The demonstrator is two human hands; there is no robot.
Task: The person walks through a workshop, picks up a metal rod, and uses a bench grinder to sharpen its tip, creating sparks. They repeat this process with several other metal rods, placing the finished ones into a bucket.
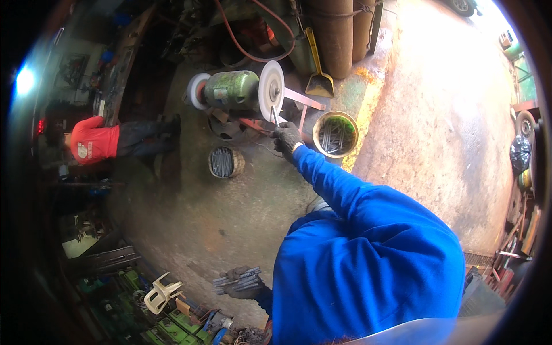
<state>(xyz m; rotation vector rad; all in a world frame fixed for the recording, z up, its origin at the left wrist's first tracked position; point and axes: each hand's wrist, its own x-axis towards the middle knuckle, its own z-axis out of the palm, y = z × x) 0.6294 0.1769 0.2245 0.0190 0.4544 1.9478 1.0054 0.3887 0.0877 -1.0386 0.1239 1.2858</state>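
Note:
My right hand (pixel 287 141), in a dark glove, is closed around a thin metal rod (pixel 274 117). The rod's upper end meets the lower part of the near white grinding wheel (pixel 271 92); I cannot tell if they touch. That wheel is on a green bench grinder (pixel 236 90), with a second pale wheel (pixel 198 91) at its other end. My left hand (pixel 246 285), also gloved, is held out low at the left of my body, closed on a bunch of several short metal rods (pixel 241 279).
One bucket (pixel 315 137) of metal rods stands beside my right hand, another round container (pixel 240 162) of rods below the grinder. A yellow dustpan (pixel 319 85) leans near tall brown cylinders (pixel 336 34). A person in red (pixel 98 141) stands far left; machinery and a pale plastic chair (pixel 161 294) are lower left.

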